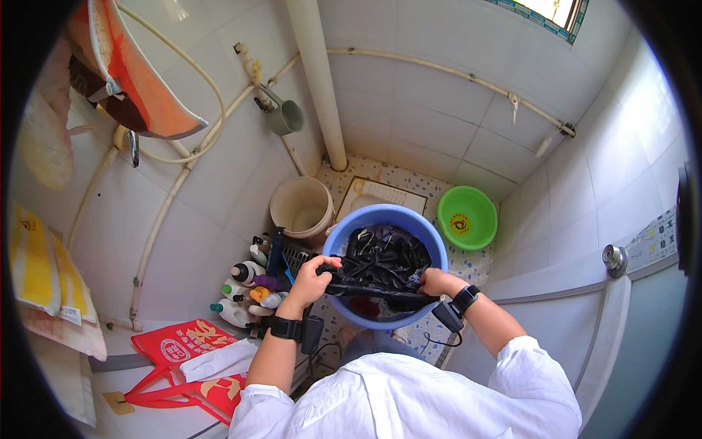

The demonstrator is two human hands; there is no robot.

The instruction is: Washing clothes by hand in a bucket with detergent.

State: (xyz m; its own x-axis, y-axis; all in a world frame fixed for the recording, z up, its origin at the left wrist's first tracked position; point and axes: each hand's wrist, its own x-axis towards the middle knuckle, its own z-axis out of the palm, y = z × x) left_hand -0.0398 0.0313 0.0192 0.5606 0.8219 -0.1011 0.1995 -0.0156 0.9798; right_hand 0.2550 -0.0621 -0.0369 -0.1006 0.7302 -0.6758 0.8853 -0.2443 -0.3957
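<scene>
A blue basin (pixel 344 233) stands in front of me, with wet-looking black cloth (pixel 386 256) heaped inside it. My left hand (pixel 314 278) is closed on the cloth at the basin's left rim. At the right rim my right hand (pixel 439 284) is closed on the same cloth. Between both hands a stretch of it is drawn across the near side of the basin. Below that stretch a little dark reddish water shows. Whether this is one garment or several I cannot tell.
Left of the basin stand a whitish bucket (pixel 281 212) and several bottles (pixel 235 314). A green basin (pixel 477 208) lies to the right, a squat toilet (pixel 365 192) behind. Red bags (pixel 168 344) lie at lower left; a door with a knob (pixel 615 257) is at right.
</scene>
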